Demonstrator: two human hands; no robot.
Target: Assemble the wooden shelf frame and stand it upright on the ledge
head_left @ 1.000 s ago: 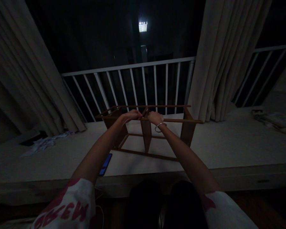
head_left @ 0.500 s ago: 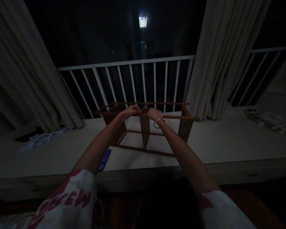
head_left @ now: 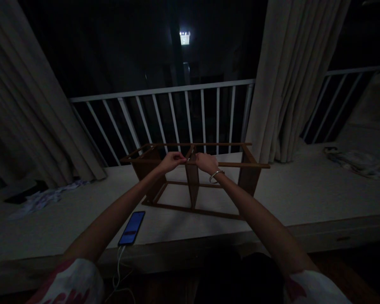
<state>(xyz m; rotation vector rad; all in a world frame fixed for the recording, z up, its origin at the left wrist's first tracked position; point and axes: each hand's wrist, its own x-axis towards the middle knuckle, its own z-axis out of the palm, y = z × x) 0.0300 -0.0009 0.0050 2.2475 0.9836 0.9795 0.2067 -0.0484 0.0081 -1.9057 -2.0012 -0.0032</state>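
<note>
A brown wooden rack point(head_left: 193, 192) with an open frame lies on its side on the white ledge, its middle board standing between the rails. At the near upper rail, just left of that board, my left hand point(head_left: 172, 161) has thumb and fingertips pinched together; anything between them is too small and dark to make out. My right hand point(head_left: 206, 162), a silvery bangle at its wrist, is curled over the same rail right of the board, closed on the rack. Its fingertips are partly hidden.
A phone point(head_left: 132, 228) with a lit screen lies at the ledge's point(head_left: 288, 198) front edge, a white cable point(head_left: 118, 264) hanging from it. Behind the rack runs a white railing point(head_left: 186, 88) between curtains point(head_left: 288, 84). Crumpled cloth point(head_left: 44, 198) lies left, another bundle point(head_left: 356, 160) right.
The view has shifted, so the rack and both hands appear slightly lower and the whole phone shows. My left fingertips have come lower onto the rail; both hands stay at the middle board.
</note>
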